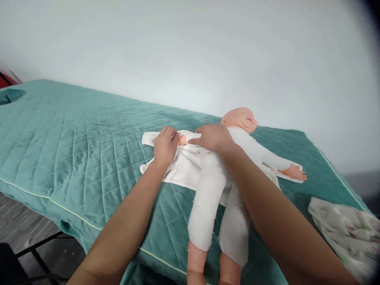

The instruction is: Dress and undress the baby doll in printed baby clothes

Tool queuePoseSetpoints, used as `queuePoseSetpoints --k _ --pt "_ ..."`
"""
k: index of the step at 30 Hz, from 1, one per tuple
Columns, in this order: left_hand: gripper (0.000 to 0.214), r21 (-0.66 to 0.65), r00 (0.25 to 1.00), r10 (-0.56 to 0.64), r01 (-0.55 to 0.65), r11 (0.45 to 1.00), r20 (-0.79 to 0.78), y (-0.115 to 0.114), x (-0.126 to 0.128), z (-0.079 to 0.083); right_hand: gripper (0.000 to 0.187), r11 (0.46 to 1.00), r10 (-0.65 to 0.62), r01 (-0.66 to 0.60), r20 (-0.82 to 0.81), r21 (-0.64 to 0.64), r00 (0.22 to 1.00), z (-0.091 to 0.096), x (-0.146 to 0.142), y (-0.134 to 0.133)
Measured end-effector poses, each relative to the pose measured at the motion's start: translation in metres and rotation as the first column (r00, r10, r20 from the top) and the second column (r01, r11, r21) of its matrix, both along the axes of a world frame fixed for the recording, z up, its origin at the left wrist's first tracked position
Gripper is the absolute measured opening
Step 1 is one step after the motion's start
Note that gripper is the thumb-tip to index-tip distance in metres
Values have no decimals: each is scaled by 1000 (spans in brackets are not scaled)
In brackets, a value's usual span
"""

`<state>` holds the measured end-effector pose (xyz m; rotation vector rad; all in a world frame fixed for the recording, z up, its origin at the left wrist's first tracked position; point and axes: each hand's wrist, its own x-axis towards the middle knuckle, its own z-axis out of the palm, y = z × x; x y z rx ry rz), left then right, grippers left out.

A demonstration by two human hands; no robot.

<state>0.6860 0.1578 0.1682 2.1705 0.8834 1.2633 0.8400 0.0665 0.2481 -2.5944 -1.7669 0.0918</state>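
Observation:
A baby doll (221,186) with a white cloth body lies on its back on a teal quilted table (74,138), head toward the wall. Under it a white garment (185,168) is spread open. My left hand (164,144) is closed on the garment's sleeve by the doll's small hand (182,139). My right hand (212,138) grips the doll's arm just beside it, fingers curled over the upper arm. The doll's other arm (285,166) lies stretched out to the right on the garment.
A crumpled patterned cloth (344,233) lies at the table's right front corner. A plain white wall runs behind the table. The table's front edge drops to a wooden floor at lower left, where dark metal legs (38,253) show.

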Motion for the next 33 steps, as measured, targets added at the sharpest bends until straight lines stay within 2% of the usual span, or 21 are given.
queuePoseSetpoints --k 3,6,8,9,11,13,16,18,20,21,23,24,25,26,28,30,33 --pt "6 -180 992 -56 76 981 110 -14 -1 5 51 1000 4 -4 9 24 1000 -1 -4 0" --pt "10 -364 955 -198 270 892 223 -25 1 9 44 999 23 -25 29 43 999 -4 -12 2" --pt "11 -403 919 -282 377 834 276 -28 3 10 35 998 39 -41 44 44 998 -6 -16 5" --pt "12 -405 909 -300 401 822 290 -28 4 10 33 998 44 -46 50 48 998 -7 -17 6" --pt "13 -394 918 -276 376 839 286 -26 4 9 35 995 46 -50 44 86 998 -6 -15 5" --pt "18 -369 956 -202 270 889 213 -24 2 6 40 988 32 -31 -8 153 999 -1 -6 0" --pt "25 -293 994 -106 94 951 -27 -25 -1 4 41 966 -10 51 -159 252 987 11 18 -21" --pt "27 -221 979 -60 15 975 -197 -27 -3 4 37 931 -35 123 -249 344 968 13 33 -44" --pt "32 -186 947 -19 -43 982 -319 -30 -4 6 31 834 -60 208 -291 510 955 5 44 -72" --pt "36 -191 932 -4 -70 979 -361 -30 -4 7 30 742 -95 264 -294 616 951 -2 47 -87" --pt "44 -226 910 10 -113 968 -414 -31 -4 9 32 501 -233 376 -297 779 926 -19 51 -114" --pt "47 -238 904 13 -127 963 -427 -31 -4 10 33 428 -306 428 -318 796 898 -28 52 -126" --pt "48 -242 900 18 -136 961 -435 -30 -4 10 35 414 -360 483 -348 772 866 -35 53 -136" --pt "47 -238 897 20 -139 961 -442 -30 -4 9 37 437 -403 537 -377 721 834 -40 54 -144" --pt "42 -219 887 12 -127 967 -462 -29 -4 9 45 538 -458 611 -408 580 790 -44 54 -154" --pt "35 -224 895 -18 -92 970 -445 -29 -3 10 51 600 -481 627 -401 498 779 -42 54 -159" --pt "26 -302 958 -93 7 953 -270 -30 0 17 54 601 -419 612 -450 515 789 -40 53 -159"
